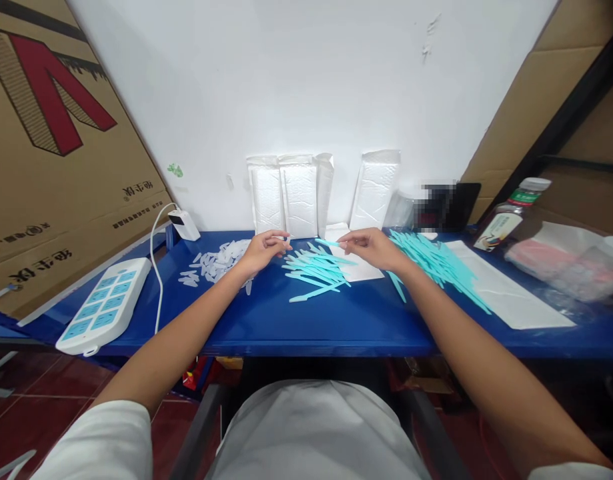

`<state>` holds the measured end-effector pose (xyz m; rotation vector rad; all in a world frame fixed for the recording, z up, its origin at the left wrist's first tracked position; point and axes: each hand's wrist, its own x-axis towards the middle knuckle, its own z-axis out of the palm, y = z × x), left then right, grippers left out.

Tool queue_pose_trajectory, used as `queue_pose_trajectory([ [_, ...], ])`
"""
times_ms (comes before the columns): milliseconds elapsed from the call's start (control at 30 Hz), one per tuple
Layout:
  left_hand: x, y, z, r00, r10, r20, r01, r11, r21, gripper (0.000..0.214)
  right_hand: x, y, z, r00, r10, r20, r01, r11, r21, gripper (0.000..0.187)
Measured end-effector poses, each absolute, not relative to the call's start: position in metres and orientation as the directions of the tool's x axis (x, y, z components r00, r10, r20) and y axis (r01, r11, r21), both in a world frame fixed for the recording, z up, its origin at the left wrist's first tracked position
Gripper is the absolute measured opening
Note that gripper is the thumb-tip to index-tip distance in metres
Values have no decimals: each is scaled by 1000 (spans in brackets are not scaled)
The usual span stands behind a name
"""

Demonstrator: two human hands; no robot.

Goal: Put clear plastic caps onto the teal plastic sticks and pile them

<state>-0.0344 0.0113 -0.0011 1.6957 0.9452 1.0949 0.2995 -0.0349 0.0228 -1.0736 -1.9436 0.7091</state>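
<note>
My left hand (pixel 267 252) is pinched closed over the table, with a small translucent blade cap showing at its fingertips. Just left of it is a loose heap of the same translucent caps (pixel 219 262). Between thumb and fingers, my right hand (pixel 373 247) grips a slim teal eyebrow razor (pixel 326 242), its tip pointing left toward my left hand. The two hands are apart. Below and between them is a pile of teal razors (pixel 316 272), several with pale tips. A larger pile of teal razors (pixel 433 263) lies beside my right wrist, partly hidden by that arm.
White padded mailers (pixel 299 193) lean against the wall behind the blue table (pixel 306 323). A power strip (pixel 106 303) and cable are at the left. White paper (pixel 511 293), a capped bottle (pixel 511 213) and plastic bags (pixel 561 267) stand right. Cardboard (pixel 61 173) borders the left side.
</note>
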Motion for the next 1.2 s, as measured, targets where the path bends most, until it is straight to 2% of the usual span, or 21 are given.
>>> queue_pose_trajectory([
  [100, -31, 6, 1, 365, 895, 255, 97, -309, 946, 61, 294, -36, 22, -356, 863, 360, 421, 491, -763, 47],
  [333, -26, 2, 1, 349, 907, 237, 18, -259, 966, 52, 287, -39, 21, -389, 857, 338, 416, 491, -766, 45],
  [800, -16, -8, -3, 299, 927, 228, 77, -262, 962, 52, 278, -42, 18, -417, 843, 340, 396, 505, -766, 43],
  [1200, -6, -19, -5, 333, 919, 209, 92, -252, 963, 50, 258, -54, 17, -419, 845, 332, 386, 497, -777, 47],
])
